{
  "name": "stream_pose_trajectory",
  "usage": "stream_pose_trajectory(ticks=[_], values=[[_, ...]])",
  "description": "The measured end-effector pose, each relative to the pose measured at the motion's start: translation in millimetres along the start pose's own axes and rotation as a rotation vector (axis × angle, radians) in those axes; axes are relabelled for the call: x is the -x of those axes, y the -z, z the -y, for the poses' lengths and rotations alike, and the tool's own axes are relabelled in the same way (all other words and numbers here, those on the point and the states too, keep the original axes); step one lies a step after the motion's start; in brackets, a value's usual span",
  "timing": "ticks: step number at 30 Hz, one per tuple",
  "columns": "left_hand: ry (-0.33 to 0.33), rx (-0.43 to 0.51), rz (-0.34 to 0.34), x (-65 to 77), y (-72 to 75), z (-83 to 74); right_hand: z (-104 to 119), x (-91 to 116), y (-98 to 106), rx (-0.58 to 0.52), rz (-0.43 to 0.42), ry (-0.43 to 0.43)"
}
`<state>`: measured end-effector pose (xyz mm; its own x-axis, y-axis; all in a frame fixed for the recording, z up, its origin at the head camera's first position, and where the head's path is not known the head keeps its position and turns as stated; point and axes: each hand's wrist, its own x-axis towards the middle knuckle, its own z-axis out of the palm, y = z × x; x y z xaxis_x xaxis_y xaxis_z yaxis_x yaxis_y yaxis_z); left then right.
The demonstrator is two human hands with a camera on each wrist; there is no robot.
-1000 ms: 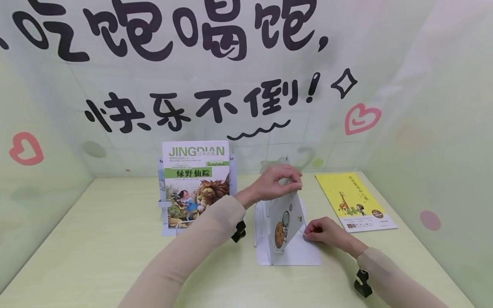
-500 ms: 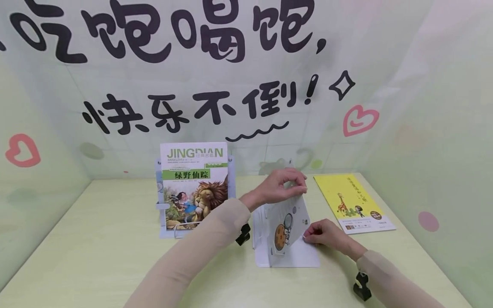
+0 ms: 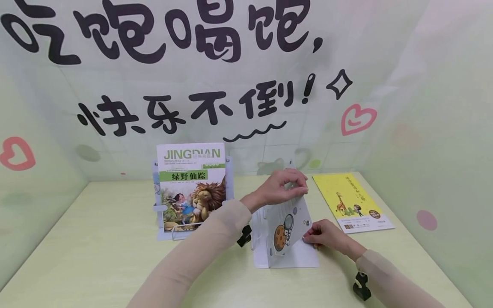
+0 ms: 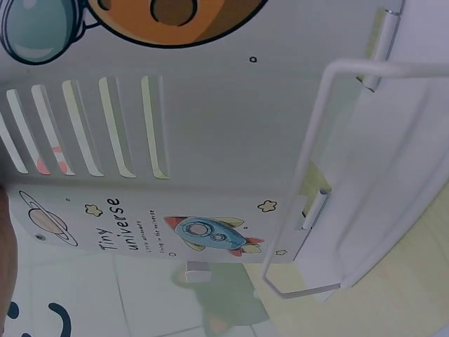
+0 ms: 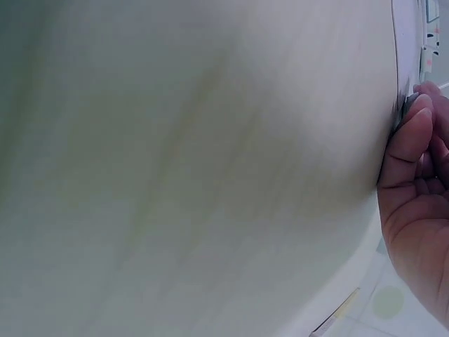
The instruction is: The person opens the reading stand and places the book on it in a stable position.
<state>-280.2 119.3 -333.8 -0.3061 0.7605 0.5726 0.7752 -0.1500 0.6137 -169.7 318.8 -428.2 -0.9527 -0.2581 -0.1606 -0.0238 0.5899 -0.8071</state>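
A white metal book stand with a cartoon astronaut print stands on the table, its hinged back panel tilted above a flat base. My left hand holds that panel by its upper edge. Low on the right side, my right hand pinches the stand near the base's edge; the exact part is covered by the fingertips. The left wrist view shows the panel's slots, a rocket print, the hinges and a white wire page holder. In the right wrist view, the right hand's thumb and curled fingers meet at the edge.
To the left, a second stand bears an upright book with a lion on its cover. A yellow book lies flat at the right. Printed fabric walls enclose the pale table.
My left hand has shifted slightly to the right with the panel, which now leans further that way. My right hand stays at the base's edge. The head view has drifted a little.
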Motion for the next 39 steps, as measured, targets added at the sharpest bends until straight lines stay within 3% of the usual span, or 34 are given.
stream_pose_trajectory(ticks=[11,21,39], values=[[-0.034,0.004,-0.003,-1.4,-3.3,3.4,-3.1,-1.3,2.1,0.025,0.016,0.006],[-0.013,0.003,-0.003,-2.4,-5.6,4.0,-2.5,-1.0,1.4,0.014,0.001,0.001],[-0.028,0.008,-0.003,0.9,-2.9,1.7,-7.4,-2.4,3.9,0.036,0.097,0.073]])
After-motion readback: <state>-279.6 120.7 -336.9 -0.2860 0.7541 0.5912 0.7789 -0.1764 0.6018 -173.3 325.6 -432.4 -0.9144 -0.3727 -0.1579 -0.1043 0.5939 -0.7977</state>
